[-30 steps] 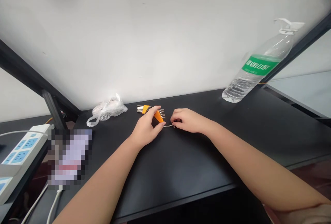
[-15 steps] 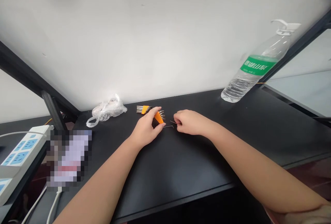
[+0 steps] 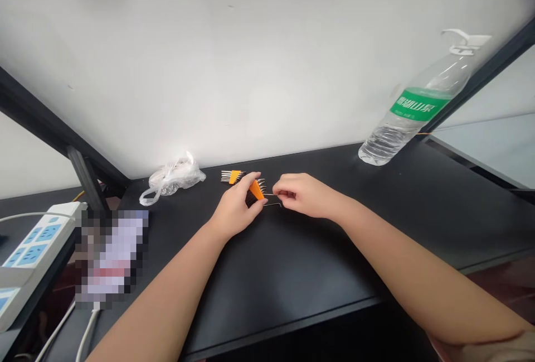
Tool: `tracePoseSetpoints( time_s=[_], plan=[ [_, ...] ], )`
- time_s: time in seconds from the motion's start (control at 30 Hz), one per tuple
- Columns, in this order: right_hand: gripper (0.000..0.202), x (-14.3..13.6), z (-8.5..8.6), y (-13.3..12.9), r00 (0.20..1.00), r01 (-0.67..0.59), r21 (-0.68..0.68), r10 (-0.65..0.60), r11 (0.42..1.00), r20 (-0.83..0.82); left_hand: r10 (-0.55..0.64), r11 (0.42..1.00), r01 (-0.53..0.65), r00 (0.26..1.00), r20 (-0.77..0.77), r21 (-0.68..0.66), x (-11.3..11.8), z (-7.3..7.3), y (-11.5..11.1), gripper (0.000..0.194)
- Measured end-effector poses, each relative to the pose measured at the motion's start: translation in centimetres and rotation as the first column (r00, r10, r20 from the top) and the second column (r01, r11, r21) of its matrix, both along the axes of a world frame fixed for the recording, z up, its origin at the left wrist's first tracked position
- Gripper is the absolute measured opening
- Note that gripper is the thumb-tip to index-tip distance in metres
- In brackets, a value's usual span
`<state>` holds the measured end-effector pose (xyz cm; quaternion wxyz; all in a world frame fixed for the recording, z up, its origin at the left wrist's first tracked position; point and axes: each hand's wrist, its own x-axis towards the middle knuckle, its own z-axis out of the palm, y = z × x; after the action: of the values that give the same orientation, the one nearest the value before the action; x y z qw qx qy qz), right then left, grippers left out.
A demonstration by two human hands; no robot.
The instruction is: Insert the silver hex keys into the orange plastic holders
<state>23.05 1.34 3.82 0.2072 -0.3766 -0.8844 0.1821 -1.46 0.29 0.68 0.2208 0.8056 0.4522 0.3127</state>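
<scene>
A white wall (image 3: 267, 61) rises behind a black table (image 3: 288, 278). A big water bottle (image 3: 421, 106) is near the table's back right corner, a plastic bag (image 3: 178, 175) near the back left. Between them, the left hand (image 3: 237, 206) pinches an orange hex key holder (image 3: 256, 189). The right hand (image 3: 301, 195) pinches a thin hex key (image 3: 271, 194), now reaching the holder; before, it was apart. A bent key (image 3: 273, 204) pokes out by the left hand.

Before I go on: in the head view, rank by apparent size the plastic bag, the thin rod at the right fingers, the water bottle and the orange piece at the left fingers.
1. Water bottle
2. Plastic bag
3. Orange piece, partly behind the left fingers
4. Thin rod, partly hidden by the right fingers
</scene>
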Motion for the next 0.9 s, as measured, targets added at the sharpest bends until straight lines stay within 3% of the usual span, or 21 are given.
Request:
tracePoseSetpoints(
  time_s=[0.2, 0.3, 0.47, 0.7, 0.9],
  plan=[
    [0.019, 0.3, 0.1, -0.2, 0.999, -0.013, 0.084, 0.010, 0.996, 0.038, -0.005, 1.000, 0.007, 0.997, -0.079, 0.022, -0.1, 0.3, 0.0, 0.062],
    [0.021, 0.3, 0.3, -0.4, 0.997, -0.019, 0.090, 0.025, 0.996, -0.071, 0.000, 0.999, 0.007, 0.989, -0.145, 0.049, -0.2, 0.5, 0.0, 0.062],
    [0.018, 0.0, 0.4, -0.4, 0.954, 0.026, -0.032, -0.034, 0.999, -0.298, -0.035, 0.998, 0.042, 0.990, -0.135, 0.051, -0.1, 0.5, -0.2, 0.063],
    [0.015, -0.3, 0.5, -0.4, 0.954, 0.034, -0.073, -0.054, 0.997, -0.294, -0.034, 0.998, 0.038, 0.995, -0.090, 0.048, 0.1, 0.5, -0.3, 0.063],
    [0.009, -1.6, -0.3, -0.8, 0.898, 0.040, -0.251, -0.145, 0.967, -0.416, -0.023, 0.998, 0.024, 1.000, -0.019, 0.062, 0.3, 0.1, -0.3, 0.063]
  ],
)
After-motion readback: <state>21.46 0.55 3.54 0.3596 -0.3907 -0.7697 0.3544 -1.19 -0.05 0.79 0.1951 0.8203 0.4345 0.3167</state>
